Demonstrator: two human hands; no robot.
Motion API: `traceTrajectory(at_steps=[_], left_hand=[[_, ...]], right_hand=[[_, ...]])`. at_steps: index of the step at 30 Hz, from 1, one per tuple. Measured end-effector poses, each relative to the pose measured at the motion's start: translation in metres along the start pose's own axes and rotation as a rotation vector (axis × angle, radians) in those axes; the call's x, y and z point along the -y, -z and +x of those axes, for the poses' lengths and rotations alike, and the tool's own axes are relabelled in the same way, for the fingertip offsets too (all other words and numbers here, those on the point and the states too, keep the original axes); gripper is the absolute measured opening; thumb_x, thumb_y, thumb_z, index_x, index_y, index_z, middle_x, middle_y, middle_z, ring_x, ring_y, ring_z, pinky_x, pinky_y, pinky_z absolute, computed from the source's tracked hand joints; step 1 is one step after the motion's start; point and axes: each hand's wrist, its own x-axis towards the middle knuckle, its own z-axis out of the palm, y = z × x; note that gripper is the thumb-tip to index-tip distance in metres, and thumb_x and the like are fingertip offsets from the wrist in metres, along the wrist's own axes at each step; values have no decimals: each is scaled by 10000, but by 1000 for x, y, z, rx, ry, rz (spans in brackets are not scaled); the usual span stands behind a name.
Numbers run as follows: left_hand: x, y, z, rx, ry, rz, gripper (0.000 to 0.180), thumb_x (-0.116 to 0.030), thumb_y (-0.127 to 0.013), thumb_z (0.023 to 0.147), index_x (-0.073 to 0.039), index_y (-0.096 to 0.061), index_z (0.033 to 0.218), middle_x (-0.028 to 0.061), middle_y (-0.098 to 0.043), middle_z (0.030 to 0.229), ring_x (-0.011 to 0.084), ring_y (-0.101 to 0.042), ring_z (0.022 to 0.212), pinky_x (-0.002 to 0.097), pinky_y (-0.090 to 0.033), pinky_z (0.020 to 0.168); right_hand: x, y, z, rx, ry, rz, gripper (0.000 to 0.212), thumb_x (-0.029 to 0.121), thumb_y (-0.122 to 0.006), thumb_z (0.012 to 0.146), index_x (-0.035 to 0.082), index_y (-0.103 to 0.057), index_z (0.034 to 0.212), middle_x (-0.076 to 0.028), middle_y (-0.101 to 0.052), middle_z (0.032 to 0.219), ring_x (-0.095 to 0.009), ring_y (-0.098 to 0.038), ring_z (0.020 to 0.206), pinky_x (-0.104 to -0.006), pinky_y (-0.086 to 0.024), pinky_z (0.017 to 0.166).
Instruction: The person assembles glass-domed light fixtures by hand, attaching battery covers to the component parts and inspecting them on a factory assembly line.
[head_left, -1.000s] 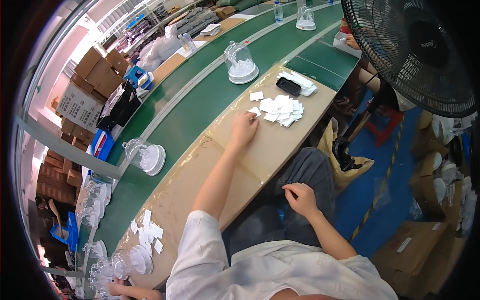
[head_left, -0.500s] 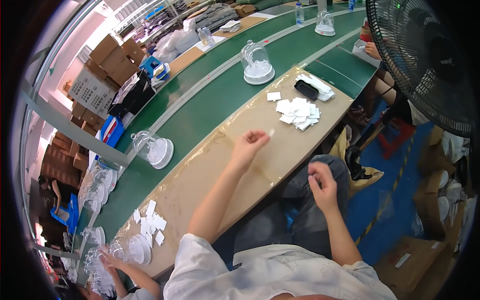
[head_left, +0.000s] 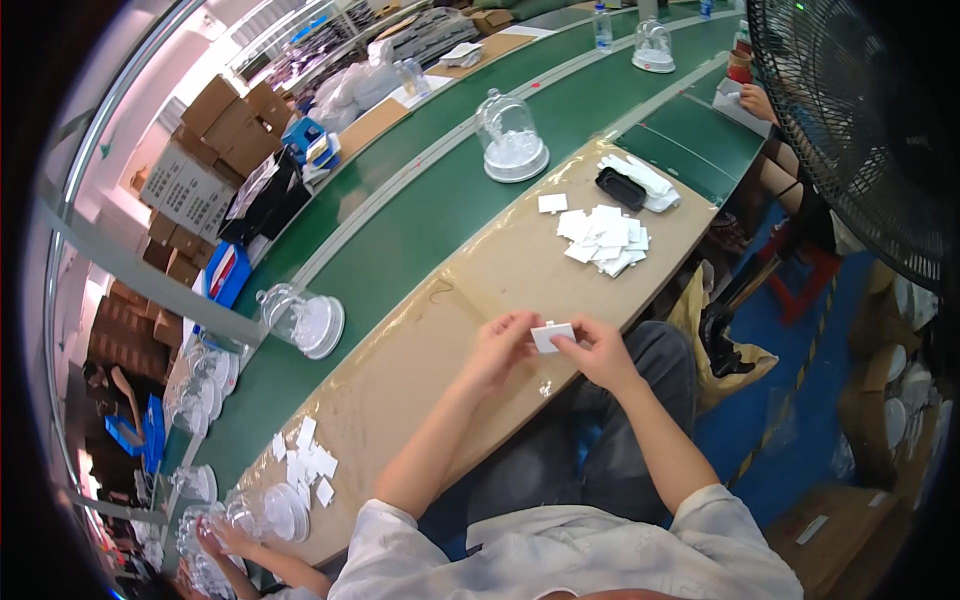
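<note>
A small flat white square piece (head_left: 556,338) with a little tab on its edge is held between my hands, just above the near edge of the brown work board (head_left: 400,375). My right hand (head_left: 600,354) pinches its right side, thumb on the face. My left hand (head_left: 503,348) is closed at the left edge, its fingertips partly hidden. Below the piece, a tiny clear-and-white bit (head_left: 545,388) lies at the board's edge. Beyond my right hand is a heap of similar white pieces (head_left: 605,240), with one single piece (head_left: 552,204) beside it.
A black tray (head_left: 620,187) and a white glove-like cloth (head_left: 652,182) lie behind the heap. Clear domes on white bases (head_left: 515,145) (head_left: 303,322) stand along the green conveyor (head_left: 400,255). A co-worker's hands (head_left: 225,540) handle domes at lower left. A large fan (head_left: 860,130) stands at right.
My left hand has drawn back from near the heap toward me. My right hand has risen from over my lap to meet it, and the white piece now shows between them.
</note>
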Motion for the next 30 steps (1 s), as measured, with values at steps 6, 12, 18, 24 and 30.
traceTrajectory(at_steps=[6, 12, 18, 24, 30], left_hand=[[-50, 36, 79, -277, -391, 188, 224, -207, -596, 917, -62, -575, 1087, 37, -623, 979, 126, -604, 851, 261, -482, 715], [-120, 54, 204, -511, -832, 570, 531, -230, -703, 819, 9, -476, 1235, 114, -530, 1174, 185, -558, 965, 339, -470, 823], [-171, 36, 281, -907, -1096, 977, 1037, -389, -850, 613, -44, -272, 1401, 205, -266, 1413, 385, -313, 1291, 475, -358, 1011], [-191, 21, 284, -750, -894, 1113, 1047, -461, -845, 580, -93, -319, 1408, 234, -344, 1396, 390, -314, 1309, 471, -333, 1048], [-197, 93, 245, -882, -1075, 535, 951, -376, -842, 652, -83, -324, 1394, 170, -483, 1289, 326, -475, 1182, 472, -401, 972]], right_hand=[[-18, -14, 5, -265, 99, -146, 121, 136, -681, 852, 40, -608, 845, 47, -539, 648, -21, -432, 553, -207, -350, 486], [-15, -17, 7, -332, 344, -356, 111, 68, -677, 790, 52, -587, 728, -66, -515, 586, -178, -491, 458, -280, -367, 448], [-19, -23, 11, -379, 395, -332, 126, 50, -665, 784, 47, -562, 713, -60, -498, 597, -168, -453, 465, -290, -342, 450], [-24, -15, 8, -399, 441, -413, 128, 65, -624, 820, 40, -560, 712, -80, -499, 584, -229, -485, 456, -317, -371, 442], [-30, -24, 8, -404, 457, -384, 155, 101, -575, 870, 32, -568, 732, -101, -491, 589, -249, -496, 463, -327, -384, 453]])
